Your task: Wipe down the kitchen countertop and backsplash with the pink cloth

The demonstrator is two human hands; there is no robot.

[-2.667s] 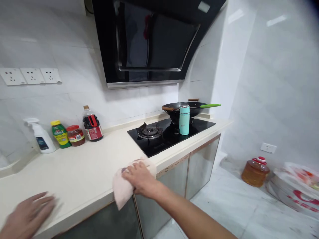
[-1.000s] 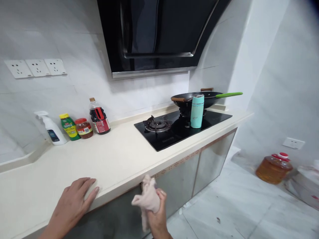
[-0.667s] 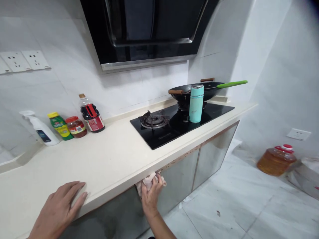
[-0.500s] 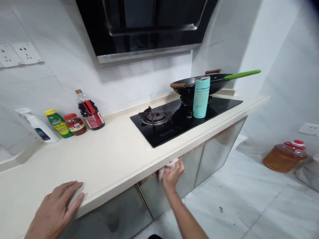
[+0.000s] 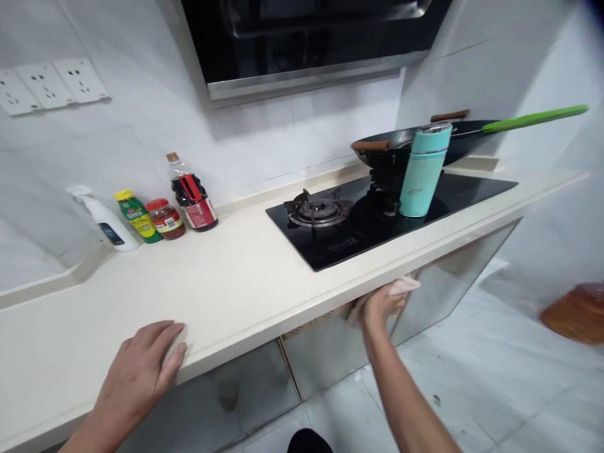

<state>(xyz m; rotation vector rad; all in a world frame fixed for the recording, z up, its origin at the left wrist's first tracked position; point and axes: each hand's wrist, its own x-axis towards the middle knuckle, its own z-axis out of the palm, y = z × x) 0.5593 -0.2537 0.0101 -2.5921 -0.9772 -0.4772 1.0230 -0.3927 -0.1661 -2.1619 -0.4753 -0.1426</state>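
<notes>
Right hand (image 5: 381, 307) is clamped round a crumpled pale pink cloth (image 5: 404, 285), at the grey-panelled cabinet front (image 5: 325, 352) just under the front edge of the smooth cream countertop (image 5: 226, 277). Left hand (image 5: 141, 362) rests near that edge, holding nothing; hands well apart. Judged: work under way, unfinished; no visible mark separates done from remaining. Beyond, a mint-green cylindrical flask (image 5: 423, 179) stands near the front edge of the black glass hob (image 5: 330, 248).

Looks smooth on the long cream tabletop (image 5: 221, 283), glossy and glass-like on the black rectangular hob (image 5: 325, 253), matt on the bunched pale-pink cloth (image 5: 404, 285), wooden on the short brown wok handle (image 5: 371, 145).
</notes>
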